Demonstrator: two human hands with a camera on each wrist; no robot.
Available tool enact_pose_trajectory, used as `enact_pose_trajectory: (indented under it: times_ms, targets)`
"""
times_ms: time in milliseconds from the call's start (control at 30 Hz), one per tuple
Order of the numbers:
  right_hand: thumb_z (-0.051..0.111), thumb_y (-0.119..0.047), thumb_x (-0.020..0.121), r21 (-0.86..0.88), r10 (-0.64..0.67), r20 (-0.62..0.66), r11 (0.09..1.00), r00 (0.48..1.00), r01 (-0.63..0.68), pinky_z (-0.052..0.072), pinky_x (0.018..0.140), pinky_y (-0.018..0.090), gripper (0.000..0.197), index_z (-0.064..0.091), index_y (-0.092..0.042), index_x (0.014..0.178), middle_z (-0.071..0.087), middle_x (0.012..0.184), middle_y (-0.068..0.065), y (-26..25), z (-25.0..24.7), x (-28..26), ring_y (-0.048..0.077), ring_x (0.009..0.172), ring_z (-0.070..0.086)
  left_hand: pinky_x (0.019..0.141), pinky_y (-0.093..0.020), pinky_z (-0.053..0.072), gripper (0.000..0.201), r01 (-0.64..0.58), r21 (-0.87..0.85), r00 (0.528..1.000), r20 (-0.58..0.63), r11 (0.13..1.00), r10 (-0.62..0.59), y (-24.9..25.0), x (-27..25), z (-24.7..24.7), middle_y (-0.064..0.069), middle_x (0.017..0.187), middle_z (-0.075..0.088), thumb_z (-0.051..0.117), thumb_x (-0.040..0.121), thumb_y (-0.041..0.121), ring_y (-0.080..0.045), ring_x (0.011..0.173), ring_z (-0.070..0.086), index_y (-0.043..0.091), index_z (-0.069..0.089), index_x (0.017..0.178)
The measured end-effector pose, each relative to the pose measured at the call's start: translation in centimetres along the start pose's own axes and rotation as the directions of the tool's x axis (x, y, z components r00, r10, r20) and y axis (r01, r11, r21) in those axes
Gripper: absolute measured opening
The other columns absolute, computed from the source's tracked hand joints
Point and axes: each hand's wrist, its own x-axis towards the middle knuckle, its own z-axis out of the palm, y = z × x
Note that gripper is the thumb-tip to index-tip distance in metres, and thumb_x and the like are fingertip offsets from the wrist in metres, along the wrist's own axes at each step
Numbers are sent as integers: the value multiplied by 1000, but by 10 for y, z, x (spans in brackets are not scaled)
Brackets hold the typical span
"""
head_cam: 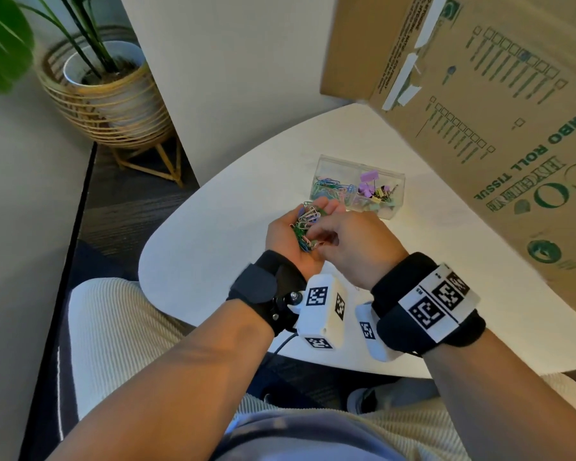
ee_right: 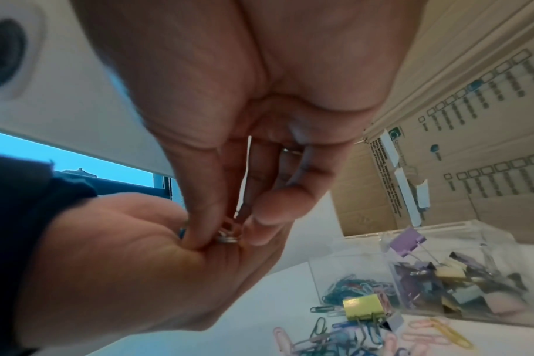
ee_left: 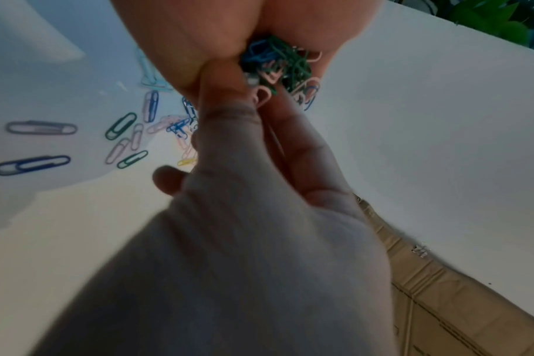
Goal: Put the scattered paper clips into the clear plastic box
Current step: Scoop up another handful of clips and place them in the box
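1. Clips first: the left hand (head_cam: 291,241) is cupped palm-up above the table (head_cam: 213,234), fingers curled round a tangled heap of paper clips (head_cam: 305,227). The right hand (head_cam: 353,242) reaches into that palm with fingertips (ee_right: 198,238) pinched together on a clip or two there.

2. Box: the clear plastic box (head_cam: 326,164) stands open just beyond the hands, with paper clips in its left compartment and binder clips (head_cam: 374,191) in its right.

3. Spill risk: the heap looks overfull, so tipping the palm before it is over the box would likely shed clips back onto the table.

4. Tangle risk: the clips are interlocked (a pinch may drag a whole string out), and those could fall short of the rim.

5. Wrong-compartment risk: a careless pour could land clips among the binder clips.

6. Leftovers: loose clips (ee_left: 121,125) lie on the table under the hands, along with a yellow binder clip (ee_right: 364,307) near the box; they are easily missed, since the head view hides them behind the hands.

7. Knock risk: the light box could slide if a hand strikes it.
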Motion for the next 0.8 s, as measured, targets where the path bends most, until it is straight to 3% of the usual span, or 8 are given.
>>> enact_pose_trajectory:
  times_ms: [100,233,333,433,533,600,667,800]
  targets:
    - [73,-19,82,97,3,-38,995,999,1,51,87,30,21,73,-24,102,72,100,-4,5,2,-1,12,90,63,69,-41,57,34,8,5,1000,13,1000,-8,-1,-3,3,-16,92,63,35,98,23,-28,85,61,1,61,93]
    - [77,-14,78,354,52,-166,935,985,11,45,69,9,21,74,-21,98,69,86,-6,13,0,-1,-4,66,56,64,-44,58,36,-13,36,1000,-1,999,13,0,-1,3,-18,97,63,35,100,25,-32,90,62,1,62,103]
    - [77,-14,79,506,80,-234,861,969,52,53,67,23,25,74,-23,101,67,86,-3,12,-4,1,7,65,58,75,-42,57,39,-9,54,1000,0,999,9,-2,-1,3,-20,99,66,37,99,26,-33,86,67,-1,58,118]
    - [73,-18,85,526,77,-256,847,963,72,56,71,32,22,73,-25,106,64,86,-6,10,-10,4,23,73,62,76,-34,56,35,-4,86,1000,14,996,3,-7,-3,5,-17,94,69,37,98,24,-29,80,70,2,63,105]
    - [66,-19,91,540,101,-246,840,964,49,55,64,26,19,72,-23,108,67,85,-9,10,-14,7,16,64,62,67,-31,57,36,-1,99,1000,22,995,-1,-10,-5,6,-17,96,69,38,98,24,-27,81,67,2,65,105]
    - [63,-19,93,572,115,-246,819,963,48,50,53,19,19,70,-20,110,68,84,-7,11,-15,7,21,57,63,62,-29,56,36,6,96,1000,27,995,-8,-10,-6,7,-18,94,66,38,99,25,-27,77,63,1,61,112]
    - [62,-18,93,631,142,-271,773,952,64,44,45,16,18,70,-17,110,70,88,-1,13,-16,7,25,53,65,57,-31,58,33,-1,67,1000,21,998,-1,-7,-5,7,-20,87,66,38,99,23,-29,69,66,-1,59,107]
    - [65,-17,91,759,331,-361,648,872,67,42,41,25,10,71,-13,97,70,82,7,32,-23,10,18,51,55,64,-45,59,37,-10,27,1000,1,1000,10,0,-3,1,-22,88,71,35,101,21,-34,72,72,-5,61,99]
